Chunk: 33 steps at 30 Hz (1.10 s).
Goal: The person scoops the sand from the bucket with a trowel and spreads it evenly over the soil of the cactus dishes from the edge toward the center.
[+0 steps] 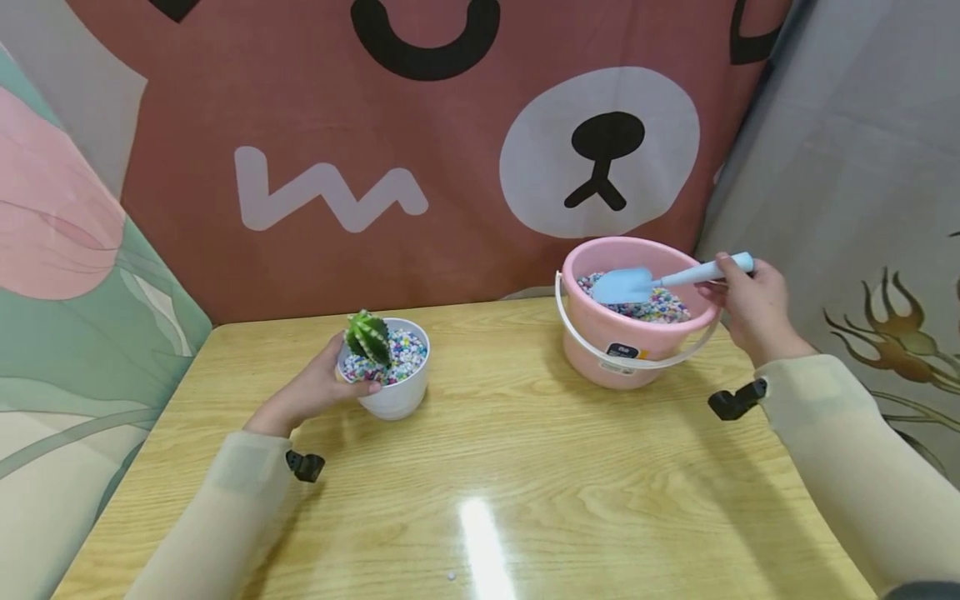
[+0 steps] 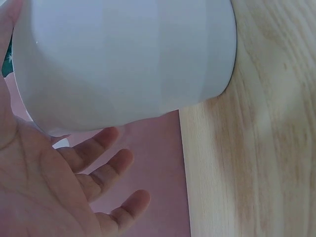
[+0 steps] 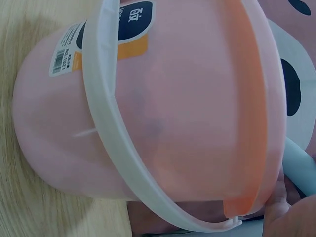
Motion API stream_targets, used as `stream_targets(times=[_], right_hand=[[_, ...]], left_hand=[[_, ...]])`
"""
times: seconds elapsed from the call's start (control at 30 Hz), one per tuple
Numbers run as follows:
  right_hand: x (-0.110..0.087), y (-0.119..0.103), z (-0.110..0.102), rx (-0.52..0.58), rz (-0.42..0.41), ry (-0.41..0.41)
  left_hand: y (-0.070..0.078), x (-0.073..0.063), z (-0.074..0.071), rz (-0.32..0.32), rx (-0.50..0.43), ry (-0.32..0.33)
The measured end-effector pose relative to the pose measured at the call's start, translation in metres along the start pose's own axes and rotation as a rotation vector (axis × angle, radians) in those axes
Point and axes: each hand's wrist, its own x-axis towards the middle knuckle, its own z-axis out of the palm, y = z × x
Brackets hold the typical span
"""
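Note:
A white flowerpot (image 1: 395, 398) stands on the table at left centre, filled with multicoloured pebbles (image 1: 406, 353) and holding a small green cactus (image 1: 368, 337). My left hand (image 1: 318, 387) grips its left side, thumb across the front near the rim; three other fingers (image 2: 106, 180) extend below the pot wall in the left wrist view. My right hand (image 1: 750, 304) grips the handle of a light-blue trowel (image 1: 624, 286). Its blade lies over the similar pebbles (image 1: 660, 307) in a pink bucket (image 1: 611, 367). Right fingers are right at the bucket's rim, partly hidden in the right wrist view.
The bucket's white handle (image 1: 645, 364) hangs down across its front. A single small pebble (image 1: 452, 575) lies on the wooden table (image 1: 420, 475) near the front. Behind the table hangs a bear-print cloth (image 1: 450, 267), with a grey patterned curtain (image 1: 847, 208) at the right.

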Motion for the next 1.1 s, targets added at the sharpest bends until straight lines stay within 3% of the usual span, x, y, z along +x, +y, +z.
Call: stream_targets(times=[0.2, 0.27, 0.5, 0.67, 0.73, 0.8, 1.1], right_hand=[[0.002, -0.001, 0.003, -0.062, -0.012, -0.014], [0.002, 0.0, 0.003, -0.133, -0.017, -0.026], [-0.002, 0.002, -0.003, -0.241, -0.085, -0.055], [-0.004, 0.004, -0.004, -0.485, -0.105, 0.023], [-0.004, 0.007, -0.005, -0.511, -0.085, 0.063], [-0.004, 0.011, -0.006, -0.496, -0.065, 0.093], [0.001, 0.026, -0.01, -0.192, -0.032, 0.165]], left_hand=[[-0.001, 0.001, 0.0, -0.021, 0.008, 0.002], [-0.001, 0.0, 0.0, -0.024, 0.008, 0.004], [0.001, 0.0, 0.001, 0.013, 0.011, 0.005], [0.002, -0.001, 0.001, 0.027, 0.012, 0.008], [0.001, -0.001, 0.001, 0.025, 0.014, 0.009], [0.001, -0.001, 0.002, 0.023, 0.016, 0.009], [-0.002, 0.002, 0.0, 0.028, 0.012, 0.0]])
